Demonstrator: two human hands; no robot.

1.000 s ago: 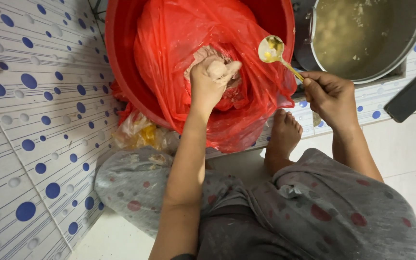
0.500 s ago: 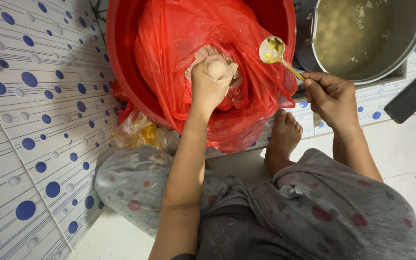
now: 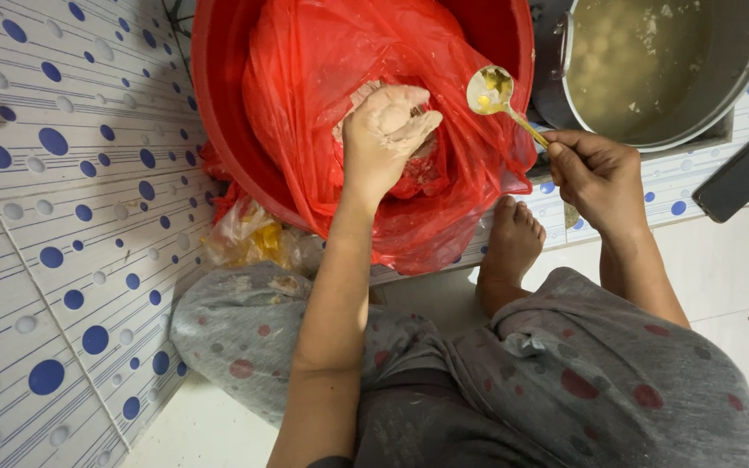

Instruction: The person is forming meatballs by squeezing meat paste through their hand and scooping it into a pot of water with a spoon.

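The person sits on the floor with knees drawn up, and the left hand (image 3: 385,130) reaches down into a red basin (image 3: 218,104) lined with a red plastic bag (image 3: 322,61). That hand is smeared with pale paste, its fingers curled and pressed around a soft lump of paste (image 3: 392,111) squeezed up at the top of the fist, right over the middle of the bag. The right hand (image 3: 595,173) pinches the handle of a metal spoon (image 3: 500,97) between thumb and fingers. The spoon's long axis runs on a slant from that hand up and toward the basin, so its bowl, with a bit of yellowish paste in it, hangs over the bag just beside the lump, close but not touching. The bowl of the spoon is nearer the left fist than the right hand is. Past the right hand, just beside the basin, stands a metal pot (image 3: 739,95) of cloudy liquid with pale balls in it. A dark phone (image 3: 747,172) lies on the dotted tile near the pot, and a crumpled clear bag (image 3: 249,238) is tucked under the basin's near edge.
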